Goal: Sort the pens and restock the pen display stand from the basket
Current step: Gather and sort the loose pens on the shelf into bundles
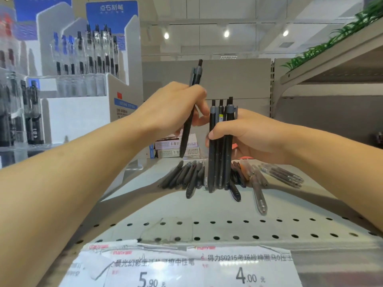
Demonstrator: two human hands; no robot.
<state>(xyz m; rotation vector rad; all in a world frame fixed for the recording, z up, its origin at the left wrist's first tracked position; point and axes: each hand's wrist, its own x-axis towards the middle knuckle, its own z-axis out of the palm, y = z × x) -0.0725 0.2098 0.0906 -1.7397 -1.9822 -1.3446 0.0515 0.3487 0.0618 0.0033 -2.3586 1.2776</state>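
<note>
At far left the pen display stand (87, 65) stood part-filled. Our left hand (172, 108) pinched a single black pen (189, 112) mid-barrel; beside it our right hand (248, 135) clasped a bundle of black pens (219, 146) upright over the loose pens (186, 177) on the shelf (207, 212). Light, stiff and probably slick, we judged them best held mid-barrel.

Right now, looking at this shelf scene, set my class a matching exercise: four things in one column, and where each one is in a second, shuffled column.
Things
1. single dark pen
2. bundle of dark pens
3. loose pens
4. clear pens with dark caps

Places
A. lying on the shelf
B. standing in the display stand
C. gripped in the right hand
D. pinched in the left hand

Pairs: 1-D, 2-C, 3-A, 4-B
</note>
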